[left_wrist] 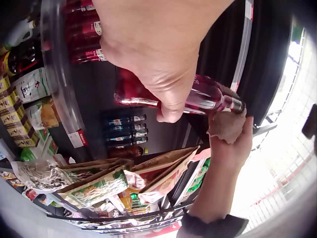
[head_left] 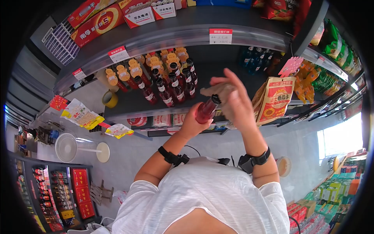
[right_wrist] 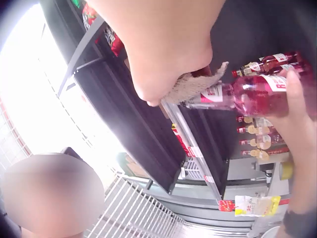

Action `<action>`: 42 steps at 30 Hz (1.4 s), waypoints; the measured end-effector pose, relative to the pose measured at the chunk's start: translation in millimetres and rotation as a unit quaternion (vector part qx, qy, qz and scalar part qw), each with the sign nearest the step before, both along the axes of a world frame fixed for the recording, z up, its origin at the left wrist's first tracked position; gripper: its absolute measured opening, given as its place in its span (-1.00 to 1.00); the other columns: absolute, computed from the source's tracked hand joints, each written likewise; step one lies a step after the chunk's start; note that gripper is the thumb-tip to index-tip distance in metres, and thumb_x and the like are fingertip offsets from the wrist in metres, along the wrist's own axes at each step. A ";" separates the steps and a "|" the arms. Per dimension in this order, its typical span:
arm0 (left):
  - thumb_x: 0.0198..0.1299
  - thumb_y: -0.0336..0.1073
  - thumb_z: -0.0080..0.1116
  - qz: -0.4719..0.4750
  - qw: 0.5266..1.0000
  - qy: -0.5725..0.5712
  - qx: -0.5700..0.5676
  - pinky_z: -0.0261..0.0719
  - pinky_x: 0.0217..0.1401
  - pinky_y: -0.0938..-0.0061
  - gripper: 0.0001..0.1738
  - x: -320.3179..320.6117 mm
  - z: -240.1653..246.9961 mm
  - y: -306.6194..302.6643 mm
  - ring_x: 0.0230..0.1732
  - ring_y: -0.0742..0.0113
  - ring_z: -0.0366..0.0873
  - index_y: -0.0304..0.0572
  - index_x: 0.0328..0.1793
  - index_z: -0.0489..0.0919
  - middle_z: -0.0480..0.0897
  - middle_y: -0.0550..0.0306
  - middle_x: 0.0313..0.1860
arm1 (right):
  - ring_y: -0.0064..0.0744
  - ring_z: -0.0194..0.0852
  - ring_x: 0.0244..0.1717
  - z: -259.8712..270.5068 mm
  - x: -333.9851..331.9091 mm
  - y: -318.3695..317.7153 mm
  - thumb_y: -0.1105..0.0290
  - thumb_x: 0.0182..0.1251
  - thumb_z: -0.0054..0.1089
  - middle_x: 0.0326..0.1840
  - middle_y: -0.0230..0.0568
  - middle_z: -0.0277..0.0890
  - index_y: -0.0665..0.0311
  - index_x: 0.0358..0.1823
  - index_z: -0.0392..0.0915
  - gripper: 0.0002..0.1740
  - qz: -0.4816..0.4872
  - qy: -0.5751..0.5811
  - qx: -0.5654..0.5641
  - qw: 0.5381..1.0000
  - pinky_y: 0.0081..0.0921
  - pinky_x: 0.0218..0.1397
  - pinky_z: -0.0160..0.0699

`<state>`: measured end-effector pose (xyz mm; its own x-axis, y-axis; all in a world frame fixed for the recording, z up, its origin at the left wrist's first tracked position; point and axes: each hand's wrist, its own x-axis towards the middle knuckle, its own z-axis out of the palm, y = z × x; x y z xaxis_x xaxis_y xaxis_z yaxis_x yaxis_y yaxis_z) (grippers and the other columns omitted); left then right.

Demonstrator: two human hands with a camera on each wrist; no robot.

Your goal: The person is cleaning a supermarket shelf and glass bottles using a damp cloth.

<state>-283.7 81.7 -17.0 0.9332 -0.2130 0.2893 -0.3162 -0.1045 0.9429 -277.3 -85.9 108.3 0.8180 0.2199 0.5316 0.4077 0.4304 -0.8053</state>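
Note:
My left hand (head_left: pixel 191 125) grips a glass bottle of red drink (head_left: pixel 205 113) around its body, tilted with the dark cap up and to the right. In my right hand (head_left: pixel 240 111) is a grey-brown cloth (left_wrist: pixel 227 127), held against the bottle's neck. The right wrist view shows the cloth (right_wrist: pixel 190 88) bunched under the thumb side, right at the bottle's neck (right_wrist: pixel 213 94). Behind the hands, several similar red bottles (head_left: pixel 179 91) stand grouped on the shelf. My right fingers are blurred in the head view.
Bottles with orange neck tags (head_left: pixel 135 68) stand behind the red ones. Blue bottles (head_left: pixel 255 60) are farther back on the shelf (head_left: pixel 218 74). A paper bag of sunflower seeds (head_left: pixel 274 97) stands to the right. A tape roll (head_left: pixel 110 99) and hanging snack packets (head_left: pixel 82 114) are at left.

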 end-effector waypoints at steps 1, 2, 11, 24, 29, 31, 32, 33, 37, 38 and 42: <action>-0.05 -0.47 0.42 -0.005 1.000 -0.006 -0.028 0.51 0.18 0.41 -0.21 0.9 -0.5 -3.3 0.09 0.37 0.52 -0.29 0.33 0.28 0.55 0.07 0.06 | -0.29 0.34 0.24 -4.8 -2.5 5.9 0.24 0.45 0.04 0.20 -0.02 0.38 0.33 0.47 0.09 -0.34 -0.041 -0.018 -0.061 0.997 -0.38 0.31 0.30; -0.04 -0.48 0.41 -0.010 0.998 -0.011 -0.056 0.52 0.18 0.41 -0.21 2.6 -1.8 -7.0 0.09 0.37 0.53 -0.28 0.33 0.27 0.55 0.07 0.06 | -0.34 0.35 0.18 -7.7 -5.5 12.5 0.32 0.42 0.10 0.17 -0.06 0.39 0.31 0.46 0.10 -0.35 -0.082 -0.036 -0.121 0.989 -0.41 0.29 0.29; -0.11 -0.42 0.42 0.006 1.000 -0.022 0.003 0.56 0.10 0.38 -0.27 6.9 -26.8 6.0 0.08 0.22 0.59 -0.18 0.27 0.39 0.59 0.02 0.06 | -0.54 0.50 -0.26 10.2 10.7 2.5 0.34 0.34 0.24 -0.25 -0.34 0.48 0.36 0.21 0.42 -0.54 0.072 0.239 -0.040 0.967 -0.58 -0.17 0.50; -0.06 -0.44 0.44 0.049 0.999 -0.009 0.016 0.49 0.21 0.41 -0.23 -0.9 -8.9 -7.2 0.11 0.39 0.50 -0.25 0.31 0.31 0.53 0.10 0.09 | -0.20 0.25 0.37 -7.2 4.7 -14.7 0.03 0.57 -0.26 0.37 0.02 0.26 0.34 0.49 0.03 -0.34 0.027 0.160 0.123 0.979 -0.28 0.43 0.21; -0.01 -0.44 0.43 0.075 0.985 -0.021 -0.151 0.46 0.25 0.40 -0.18 -2.2 16.1 -50.6 0.17 0.31 0.50 -0.28 0.37 0.23 0.52 0.09 0.17 | -0.16 0.25 0.33 -18.1 2.5 6.6 0.22 0.46 0.04 0.37 0.09 0.21 0.40 0.54 -0.20 -0.18 -0.030 0.041 -0.032 0.998 -0.29 0.40 0.20; 0.09 -0.44 0.35 0.112 0.978 -0.036 -0.172 0.46 0.22 0.44 -0.23 -5.9 32.7 -68.9 0.16 0.30 0.51 -0.31 0.38 0.17 0.50 0.10 0.20 | 0.00 0.30 0.26 -25.3 0.4 13.1 0.36 0.36 0.17 0.30 0.19 0.21 0.44 0.53 -0.20 -0.12 -0.127 0.010 -0.125 0.984 -0.25 0.34 0.28; 0.11 -0.43 0.34 0.117 0.981 -0.024 -0.153 0.46 0.20 0.45 -0.26 -5.6 28.9 -71.6 0.15 0.31 0.51 -0.31 0.36 0.18 0.50 0.10 0.19 | 0.06 0.31 0.23 -33.0 1.8 14.2 0.40 0.31 0.20 0.27 0.23 0.21 0.45 0.52 -0.20 -0.09 -0.197 -0.044 -0.193 0.960 -0.23 0.31 0.31; 0.13 -0.42 0.33 0.124 0.983 -0.013 -0.135 0.47 0.18 0.46 -0.29 -5.4 26.8 -72.3 0.14 0.31 0.51 -0.31 0.34 0.19 0.50 0.09 0.18 | 0.13 0.32 0.19 -37.4 2.5 12.8 0.44 0.27 0.24 0.24 0.27 0.21 0.46 0.51 -0.20 -0.07 -0.263 -0.099 -0.259 0.924 -0.22 0.29 0.33; 0.14 -0.32 0.33 0.183 0.982 0.010 -0.041 0.48 0.12 0.45 -0.34 -12.9 16.5 -76.2 0.10 0.28 0.54 -0.29 0.30 0.25 0.52 0.02 0.14 | 0.26 0.30 0.15 -48.4 -1.8 1.1 0.41 0.22 0.28 0.20 0.32 0.18 0.48 0.50 -0.19 -0.03 -0.266 -0.127 -0.274 0.915 -0.18 0.27 0.34; 0.12 -0.31 0.35 0.208 0.978 0.010 0.000 0.48 0.12 0.45 -0.33 -15.4 13.7 -76.6 0.09 0.27 0.55 -0.28 0.30 0.26 0.53 0.01 0.14 | 0.24 0.30 0.15 -55.6 -3.8 -2.7 0.41 0.22 0.29 0.20 0.31 0.18 0.47 0.51 -0.19 -0.02 -0.257 -0.133 -0.280 0.915 -0.19 0.27 0.34; 0.02 -0.30 0.42 0.197 0.980 -0.018 0.002 0.48 0.16 0.38 -0.27 -23.9 27.9 -78.6 0.11 0.22 0.55 -0.27 0.29 0.29 0.54 0.00 0.12 | 0.02 0.35 0.21 -83.2 -13.5 -16.7 0.41 0.25 0.28 0.29 0.18 0.21 0.40 0.54 -0.18 -0.03 -0.180 -0.077 -0.239 0.951 -0.28 0.30 0.33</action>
